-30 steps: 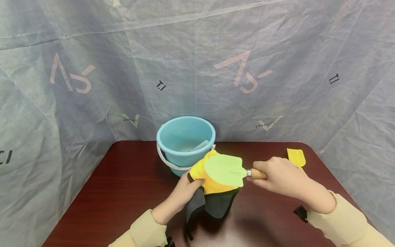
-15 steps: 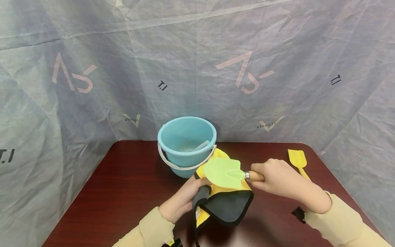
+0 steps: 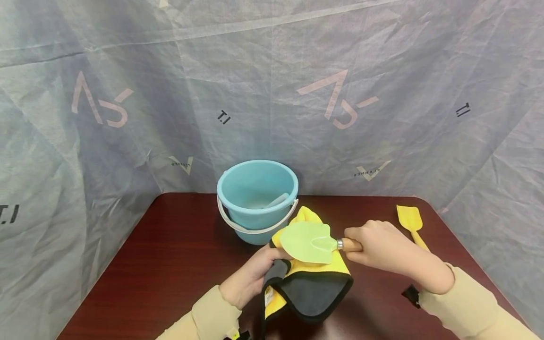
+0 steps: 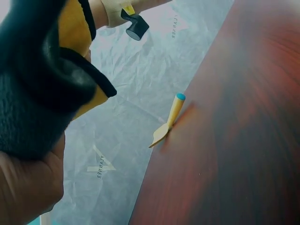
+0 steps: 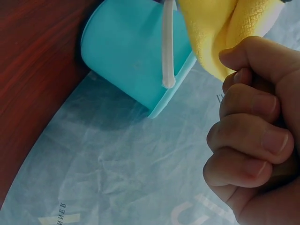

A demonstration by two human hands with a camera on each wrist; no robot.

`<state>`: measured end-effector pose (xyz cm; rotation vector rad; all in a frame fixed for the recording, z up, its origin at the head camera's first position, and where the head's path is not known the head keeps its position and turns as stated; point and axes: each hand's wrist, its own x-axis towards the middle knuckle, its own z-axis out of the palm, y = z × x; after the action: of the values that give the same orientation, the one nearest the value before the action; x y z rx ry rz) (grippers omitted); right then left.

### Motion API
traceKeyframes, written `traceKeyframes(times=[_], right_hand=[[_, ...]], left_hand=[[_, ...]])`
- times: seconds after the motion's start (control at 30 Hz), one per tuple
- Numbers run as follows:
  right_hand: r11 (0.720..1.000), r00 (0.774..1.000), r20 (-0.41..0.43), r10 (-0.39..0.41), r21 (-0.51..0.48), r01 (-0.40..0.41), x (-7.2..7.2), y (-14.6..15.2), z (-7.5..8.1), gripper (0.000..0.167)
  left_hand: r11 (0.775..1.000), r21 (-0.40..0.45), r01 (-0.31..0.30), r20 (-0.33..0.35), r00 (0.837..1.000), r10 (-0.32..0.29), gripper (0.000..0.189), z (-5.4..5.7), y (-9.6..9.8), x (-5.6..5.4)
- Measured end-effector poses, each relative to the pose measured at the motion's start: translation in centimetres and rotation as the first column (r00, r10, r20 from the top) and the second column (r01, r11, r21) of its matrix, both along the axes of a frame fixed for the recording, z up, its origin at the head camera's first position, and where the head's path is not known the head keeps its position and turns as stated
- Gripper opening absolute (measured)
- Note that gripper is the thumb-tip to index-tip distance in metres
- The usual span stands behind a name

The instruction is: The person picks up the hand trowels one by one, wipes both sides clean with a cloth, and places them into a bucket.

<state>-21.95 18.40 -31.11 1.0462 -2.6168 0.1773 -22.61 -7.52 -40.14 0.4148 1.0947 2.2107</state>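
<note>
My right hand (image 3: pixel 374 245) grips the wooden handle of a light green garden trowel (image 3: pixel 308 242), its blade pointing left over the cloth. A yellow and dark grey cloth (image 3: pixel 316 293) with black edging hangs from my left hand (image 3: pixel 255 271), which holds it bunched against the trowel blade. In the left wrist view the cloth's grey side (image 4: pixel 28 108) fills the upper left, above the curled hand. The right wrist view shows the fingers (image 5: pixel 248 136) curled in, with yellow cloth behind them; the trowel is hidden there.
Behind the cloth stands a light blue bucket (image 3: pixel 255 215) with a white handle and a pale item inside. A small yellow shovel (image 3: pixel 410 219) lies at the table's right side. The dark red table (image 3: pixel 170 245) ends at a grey sheet backdrop (image 3: pixel 272 94).
My left hand has shifted slightly right with the cloth, whose lower part has swung right and spread more under the blade. The trowel has dropped a little.
</note>
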Motion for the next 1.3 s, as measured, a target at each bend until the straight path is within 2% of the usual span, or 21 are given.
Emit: traceKeyframes(times=[0.2,0.43,0.67,0.87,1.13,1.3], right_hand=[[1.0,0.999,-0.025,0.02,-0.013,-0.02,-0.1,0.0,-0.4,0.046],[1.0,1.0,0.024,0.013,0.007,-0.013,0.0,-0.1,-0.8,0.046],[0.999,0.999,-0.037,0.037,-0.002,-0.037,0.1,-0.1,-0.9,0.043],[0.999,0.998,-0.056,0.04,0.003,-0.04,0.1,-0.1,-1.0,0.04],[1.0,0.999,-0.031,0.005,0.031,-0.004,-0.1,0.3,-1.2,0.041],[1.0,0.998,-0.061,0.004,0.028,-0.003,-0.3,0.7,-1.3,0.04]], left_hand=[[0.999,0.035,0.039,0.017,0.999,-0.04,0.031,0.4,-0.2,0.3],[0.997,0.041,0.065,0.028,0.997,-0.066,0.032,0.5,-0.2,0.5],[0.998,0.025,0.058,0.016,0.998,-0.059,0.033,0.3,-0.4,0.4],[0.997,0.042,0.069,-0.011,0.998,-0.069,0.035,0.4,-0.5,0.2],[0.999,-0.021,0.026,-0.003,1.0,-0.026,0.034,0.4,-0.9,0.1],[0.998,-0.058,-0.008,0.012,1.0,0.009,0.032,0.5,-1.3,-0.1]])
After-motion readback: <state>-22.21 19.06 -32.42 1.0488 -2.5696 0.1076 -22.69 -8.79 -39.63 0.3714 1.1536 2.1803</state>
